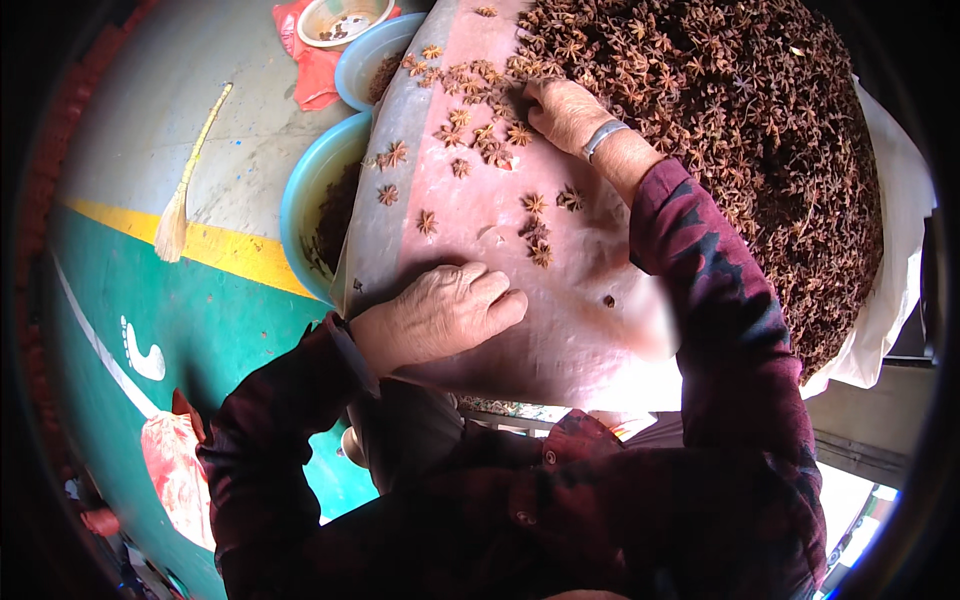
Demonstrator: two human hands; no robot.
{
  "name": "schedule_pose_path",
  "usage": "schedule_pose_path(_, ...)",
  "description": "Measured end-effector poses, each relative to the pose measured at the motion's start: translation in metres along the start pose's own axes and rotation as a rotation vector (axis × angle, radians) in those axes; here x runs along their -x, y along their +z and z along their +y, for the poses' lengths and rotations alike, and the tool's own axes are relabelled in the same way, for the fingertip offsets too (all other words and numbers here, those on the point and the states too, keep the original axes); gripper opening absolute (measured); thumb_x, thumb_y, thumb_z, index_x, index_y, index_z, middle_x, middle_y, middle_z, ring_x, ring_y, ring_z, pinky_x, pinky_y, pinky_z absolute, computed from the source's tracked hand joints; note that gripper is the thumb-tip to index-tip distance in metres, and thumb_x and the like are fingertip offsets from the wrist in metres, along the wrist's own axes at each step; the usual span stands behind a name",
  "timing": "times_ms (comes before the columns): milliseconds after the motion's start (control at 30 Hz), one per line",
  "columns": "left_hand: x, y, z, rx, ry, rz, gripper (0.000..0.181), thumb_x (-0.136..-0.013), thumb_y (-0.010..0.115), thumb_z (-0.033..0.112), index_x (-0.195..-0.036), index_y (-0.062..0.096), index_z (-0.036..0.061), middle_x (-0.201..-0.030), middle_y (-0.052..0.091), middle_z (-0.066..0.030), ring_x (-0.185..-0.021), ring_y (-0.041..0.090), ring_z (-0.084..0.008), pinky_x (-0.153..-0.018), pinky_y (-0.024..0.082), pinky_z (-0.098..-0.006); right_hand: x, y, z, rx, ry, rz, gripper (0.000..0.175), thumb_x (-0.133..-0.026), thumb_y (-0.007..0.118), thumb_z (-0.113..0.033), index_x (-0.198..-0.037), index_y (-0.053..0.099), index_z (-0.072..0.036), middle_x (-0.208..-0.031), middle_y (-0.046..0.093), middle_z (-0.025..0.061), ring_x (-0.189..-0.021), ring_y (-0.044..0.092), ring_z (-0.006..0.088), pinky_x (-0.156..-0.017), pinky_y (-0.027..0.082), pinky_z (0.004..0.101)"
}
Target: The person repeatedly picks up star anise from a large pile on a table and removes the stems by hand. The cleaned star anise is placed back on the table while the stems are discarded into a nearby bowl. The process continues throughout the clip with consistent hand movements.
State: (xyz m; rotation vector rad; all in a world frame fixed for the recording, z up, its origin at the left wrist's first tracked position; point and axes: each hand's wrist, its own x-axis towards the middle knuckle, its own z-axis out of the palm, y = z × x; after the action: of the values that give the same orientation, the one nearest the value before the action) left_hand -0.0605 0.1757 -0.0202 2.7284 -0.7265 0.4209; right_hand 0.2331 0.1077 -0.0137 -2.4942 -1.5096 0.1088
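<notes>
Brown star anise lies in a large heap on the right side of a table under a pinkish plastic sheet. My right hand, with a metal bangle at its wrist, reaches to the heap's left edge; its fingertips are bent down among loose star anise, and whether they grip a piece is hidden. Curled fingers show on my left hand, which rests on the sheet near its left front edge; its palm side is out of sight. Between the two hands lie several single stars.
Beyond the table's left edge stand a large blue basin with dark contents, a smaller blue basin and a pale bowl by a red plastic bag. A straw broom lies on the floor. White sheeting edges the heap.
</notes>
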Motion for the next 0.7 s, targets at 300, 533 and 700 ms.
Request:
schedule_pose_path(300,-0.009,-0.019,-0.046,-0.388,-0.318,0.166,0.015,-0.084,0.061,0.011,-0.099,0.06,0.0098,-0.082,0.056,-0.0077,-0.075,0.06,-0.0262,-0.068,0.054,-0.0398,0.08,-0.022,-0.019,-1.056,0.121,0.046,0.015,-0.096,0.066,-0.017,-0.1,0.069,-0.003,-0.08,0.061,-0.0044,-0.074,0.053,0.0056,-0.071,0.048,0.0229)
schedule_pose_path(533,-0.045,-0.027,0.021,0.628,-0.549,0.453,0.003,-0.088,0.062,-0.001,-0.087,0.061,0.0018,-0.083,0.06,-0.0081,-0.077,0.061,-0.0191,-0.07,0.049,-0.0296,0.145,-0.024,-0.035,-1.355,0.079,-0.025,0.019,-0.094,0.07,-0.014,-0.108,0.07,-0.002,-0.09,0.069,-0.0006,-0.078,0.059,0.006,-0.075,0.051,0.0214)
schedule_pose_path(700,-0.036,-0.016,0.1,0.829,-0.154,0.001,0.017,-0.091,0.066,0.004,-0.107,0.065,-0.0022,-0.089,0.068,-0.0127,-0.082,0.068,-0.0228,-0.076,0.054,-0.0325,0.187,-0.031,-0.037,-1.39,0.07,-0.004,0.017,-0.095,0.069,-0.016,-0.106,0.07,-0.003,-0.09,0.067,-0.003,-0.078,0.057,0.0039,-0.073,0.049,0.0197)
